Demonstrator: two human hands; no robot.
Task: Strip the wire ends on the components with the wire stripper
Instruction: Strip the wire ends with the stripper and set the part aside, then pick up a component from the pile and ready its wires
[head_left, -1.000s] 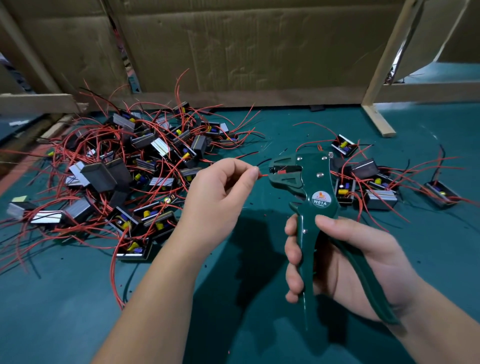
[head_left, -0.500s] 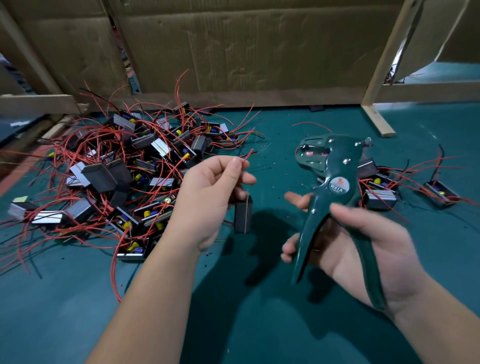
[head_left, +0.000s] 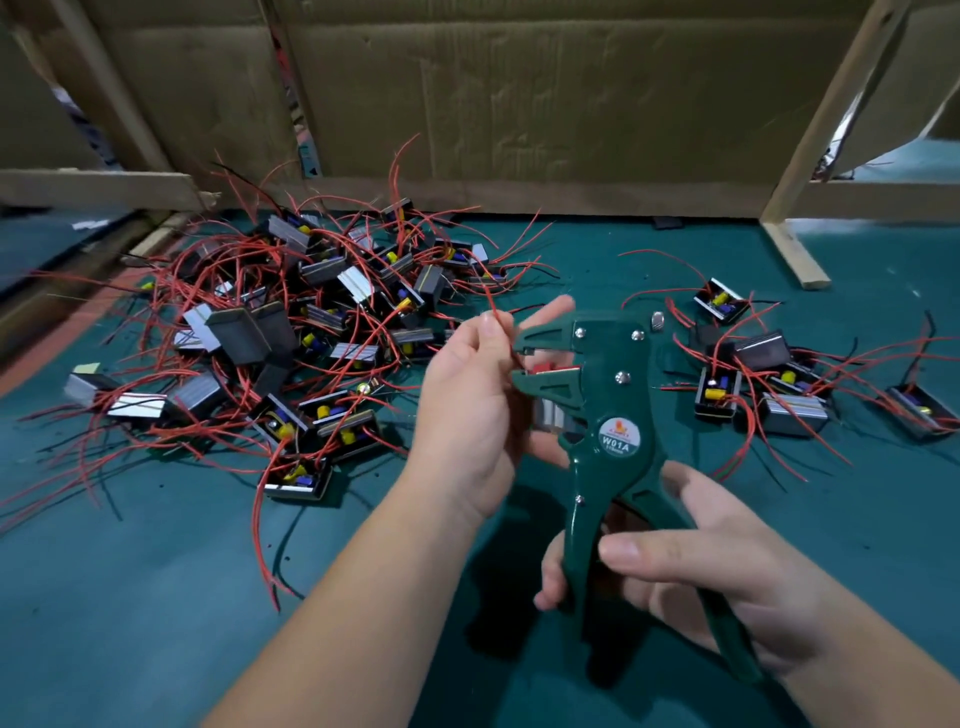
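Your left hand (head_left: 478, 410) pinches a red wire (head_left: 493, 306) at the wire stripper (head_left: 608, 395) mouth, right hand (head_left: 701, 566) gripping its handles.

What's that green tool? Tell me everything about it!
It is a dark green wire stripper, seemingly painted metal, with silver rivets, a round W01A label and a red piece between its open jaws, which point left. The right hand grips its two spread handles, holding it upright over the table. The left hand pinches a red wire at its mouth.
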